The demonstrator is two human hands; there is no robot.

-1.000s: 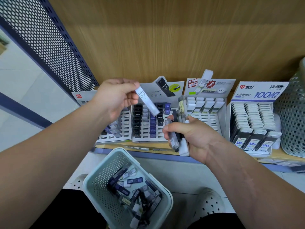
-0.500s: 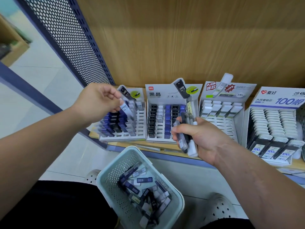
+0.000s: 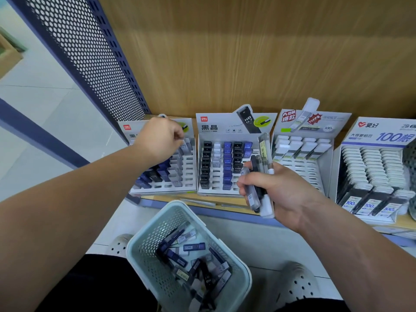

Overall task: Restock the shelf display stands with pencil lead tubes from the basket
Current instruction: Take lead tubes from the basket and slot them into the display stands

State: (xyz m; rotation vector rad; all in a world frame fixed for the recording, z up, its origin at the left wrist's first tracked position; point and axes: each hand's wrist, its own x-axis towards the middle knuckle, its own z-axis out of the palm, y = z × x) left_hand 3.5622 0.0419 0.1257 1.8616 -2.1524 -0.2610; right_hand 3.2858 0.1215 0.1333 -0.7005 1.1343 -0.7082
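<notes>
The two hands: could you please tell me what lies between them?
In the head view, the second display stand, holding black, white and blue tubes, stands between the left hand and the right hand.

Bright, even, diffuse indoor light, with faint, soft shadows. A pale sheen streaks the wooden back panel (image 3: 247, 52), and the floor (image 3: 45, 97) at the left edge looks washed out. Wide-angle distortion stretches the perforated panel (image 3: 85, 52) at upper left and swells both forearms at the lower corners. The left grip (image 3: 161, 138) is slightly motion-blurred.
</notes>
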